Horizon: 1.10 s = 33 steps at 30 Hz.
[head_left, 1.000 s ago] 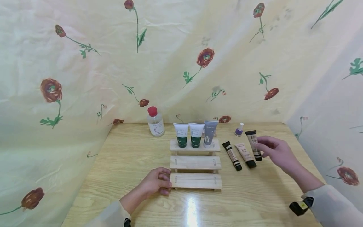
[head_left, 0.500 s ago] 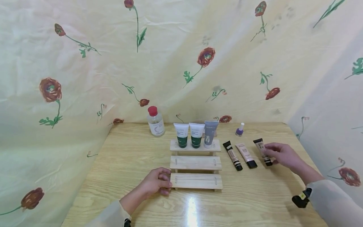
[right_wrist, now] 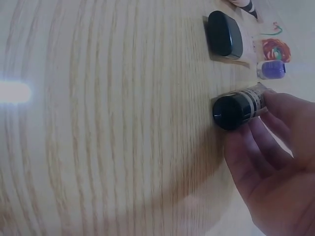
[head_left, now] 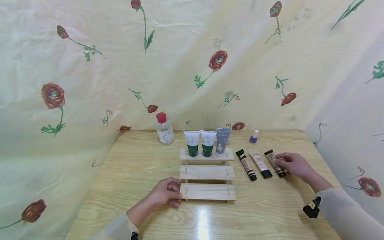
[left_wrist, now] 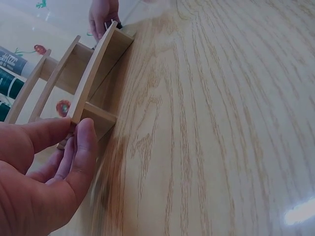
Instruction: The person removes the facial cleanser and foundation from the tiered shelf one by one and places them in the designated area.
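Observation:
My left hand (head_left: 166, 192) pinches the left end of the lowest step of a three-tier wooden shelf (head_left: 207, 192); the left wrist view has thumb and fingers on that end. Over on the right, my right hand (head_left: 295, 165) holds a small black-capped tube (head_left: 273, 162) between thumb and fingers, down at the tabletop. Left of it lie a pink BB cream tube (head_left: 260, 164) and a black-ended tube (head_left: 246, 164). On the top tier stand two white-and-green tubes (head_left: 192, 142) and one grey-blue tube (head_left: 222, 142).
A clear bottle with a red cap (head_left: 164, 129) stands behind the shelf's left side. Near the back right is a purple nail polish bottle (head_left: 253, 137). A floral cloth (head_left: 168, 66) hangs along the back edge of the wooden table (head_left: 135, 160).
The right hand first brought its tube down and rightward toward the tabletop, then shifted it slightly left, beside the pink BB cream tube. My left hand has stayed on the shelf.

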Available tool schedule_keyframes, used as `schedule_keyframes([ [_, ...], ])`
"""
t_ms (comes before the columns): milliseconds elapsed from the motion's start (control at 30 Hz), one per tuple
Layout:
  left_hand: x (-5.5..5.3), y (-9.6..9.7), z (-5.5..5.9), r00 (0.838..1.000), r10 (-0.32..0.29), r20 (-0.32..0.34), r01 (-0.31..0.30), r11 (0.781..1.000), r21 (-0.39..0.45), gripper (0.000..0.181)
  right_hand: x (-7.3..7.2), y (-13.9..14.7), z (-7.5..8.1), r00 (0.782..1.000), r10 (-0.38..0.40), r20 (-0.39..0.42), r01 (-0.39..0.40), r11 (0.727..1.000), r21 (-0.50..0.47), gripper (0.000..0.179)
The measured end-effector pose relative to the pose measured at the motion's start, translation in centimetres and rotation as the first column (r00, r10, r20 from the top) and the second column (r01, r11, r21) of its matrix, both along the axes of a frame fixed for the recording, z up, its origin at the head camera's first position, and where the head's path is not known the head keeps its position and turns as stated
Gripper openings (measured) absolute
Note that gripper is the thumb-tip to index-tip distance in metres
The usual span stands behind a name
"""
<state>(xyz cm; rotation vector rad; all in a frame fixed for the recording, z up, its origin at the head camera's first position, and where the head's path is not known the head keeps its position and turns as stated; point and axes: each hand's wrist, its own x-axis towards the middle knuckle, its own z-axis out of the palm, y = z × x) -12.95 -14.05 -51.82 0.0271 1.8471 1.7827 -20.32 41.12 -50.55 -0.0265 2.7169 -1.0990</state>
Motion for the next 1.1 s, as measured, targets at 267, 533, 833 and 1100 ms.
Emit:
schedule_keyframes([
  [267,0.0,0.2,0.1,1.000,-0.005,-0.008,0.005,1.000,-0.008,0.056,-0.2,0.2,-0.5,1.000,-0.002,0.004,0.002,0.999,0.049,0.058],
  [533,-0.1,0.3,0.2,1.000,-0.001,-0.003,0.001,1.000,-0.011,0.056,-0.2,0.2,-0.1,1.000,-0.005,0.006,0.005,0.999,0.052,0.056],
  [833,-0.1,0.3,0.1,1.000,-0.005,-0.002,0.005,1.000,-0.020,0.056,0.3,0.2,0.6,1.000,-0.003,-0.007,0.003,0.999,0.042,0.060],
  [1100,-0.1,0.3,0.3,1.000,-0.007,0.001,0.007,1.000,-0.025,0.056,0.4,-1.0,3.7,0.993,0.009,-0.115,-0.012,1.000,-0.023,0.058],
])
